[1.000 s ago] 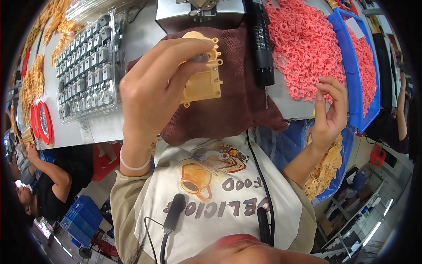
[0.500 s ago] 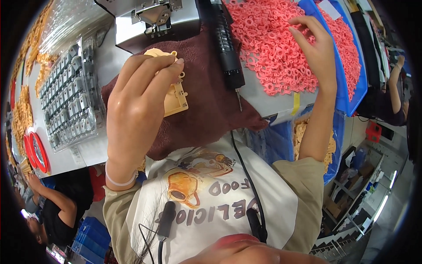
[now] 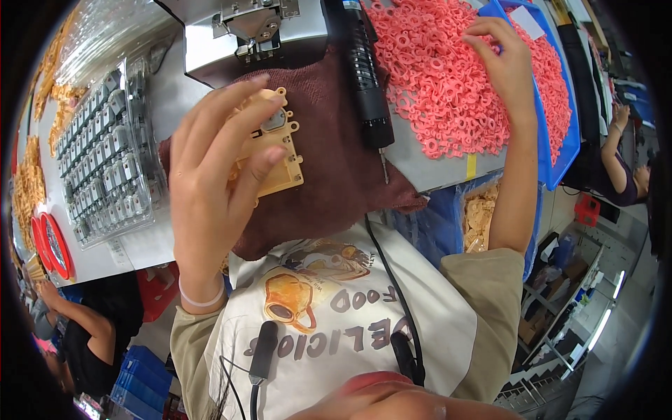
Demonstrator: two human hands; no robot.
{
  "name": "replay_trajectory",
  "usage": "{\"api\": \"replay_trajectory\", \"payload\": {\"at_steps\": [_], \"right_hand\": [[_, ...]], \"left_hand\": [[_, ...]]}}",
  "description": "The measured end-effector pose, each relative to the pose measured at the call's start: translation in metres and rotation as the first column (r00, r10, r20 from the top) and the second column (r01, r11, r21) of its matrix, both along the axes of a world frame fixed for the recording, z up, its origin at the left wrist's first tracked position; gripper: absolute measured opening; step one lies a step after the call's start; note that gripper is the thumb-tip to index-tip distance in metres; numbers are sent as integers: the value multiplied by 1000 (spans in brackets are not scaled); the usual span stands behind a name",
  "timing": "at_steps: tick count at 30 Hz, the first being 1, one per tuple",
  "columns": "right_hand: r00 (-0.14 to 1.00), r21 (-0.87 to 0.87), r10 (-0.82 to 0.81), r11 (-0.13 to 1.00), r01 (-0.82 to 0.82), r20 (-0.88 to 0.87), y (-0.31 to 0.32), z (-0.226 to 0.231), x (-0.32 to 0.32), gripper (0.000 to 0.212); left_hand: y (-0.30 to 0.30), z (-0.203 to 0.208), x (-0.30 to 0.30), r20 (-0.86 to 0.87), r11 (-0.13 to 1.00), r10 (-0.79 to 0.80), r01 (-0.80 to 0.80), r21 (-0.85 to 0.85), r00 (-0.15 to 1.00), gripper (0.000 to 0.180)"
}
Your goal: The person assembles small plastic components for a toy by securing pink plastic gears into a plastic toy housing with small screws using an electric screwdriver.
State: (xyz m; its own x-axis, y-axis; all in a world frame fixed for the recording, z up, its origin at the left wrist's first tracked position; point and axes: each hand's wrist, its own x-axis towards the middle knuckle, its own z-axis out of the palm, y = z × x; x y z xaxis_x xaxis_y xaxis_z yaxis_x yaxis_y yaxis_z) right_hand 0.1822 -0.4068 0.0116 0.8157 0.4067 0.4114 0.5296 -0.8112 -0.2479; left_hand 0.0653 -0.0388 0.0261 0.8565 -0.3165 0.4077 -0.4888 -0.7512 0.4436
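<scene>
The tan plastic housing lay against the maroon cloth, held in the left hand, whose fingers were closed around its left edge while the thumb pressed its lower face. Half a second before, those fingers had covered most of the part; now the hand had rolled back, so that the flat face showed, with a small grey metal insert seated near the housing's upper end. This suggested that the part was being presented face-up for the next piece to be fitted.

To the right of the housing, past the black electric screwdriver lying along the cloth's edge, the right hand rested on the heap of pink plastic rings, its fingertips drawn together among them; whether a ring was actually pinched could not be told. A second earlier this hand had been at the heap's near edge; it had since travelled to the far side and stayed there.

Above the housing stood a grey metal fixture. To the housing's left, a clear tray of small grey parts sat on the desk. Right of the heap ran the rim of a blue bin, and beyond it a co-worker's arm was visible.
</scene>
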Motion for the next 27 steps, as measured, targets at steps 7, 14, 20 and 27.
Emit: {"api": "replay_trajectory", "payload": {"at_steps": [7,14,20,27], "right_hand": [[954,478,-182,833,279,-240,12,15,-13,17],[935,797,-22,516,314,-354,30,11,-18,14],[896,51,-440,898,437,59,53,3,-20,14],[964,-257,-186,938,232,192,24,15,-28,16]], "left_hand": [[1,-14,-6,-78,993,-71,63,-99,994,70],[1,-26,-3,-76,966,-105,84,-243,992,68],[2,-30,-3,-57,968,-93,77,-238,994,68],[4,-28,0,-55,956,-126,106,-272,991,68]]}}
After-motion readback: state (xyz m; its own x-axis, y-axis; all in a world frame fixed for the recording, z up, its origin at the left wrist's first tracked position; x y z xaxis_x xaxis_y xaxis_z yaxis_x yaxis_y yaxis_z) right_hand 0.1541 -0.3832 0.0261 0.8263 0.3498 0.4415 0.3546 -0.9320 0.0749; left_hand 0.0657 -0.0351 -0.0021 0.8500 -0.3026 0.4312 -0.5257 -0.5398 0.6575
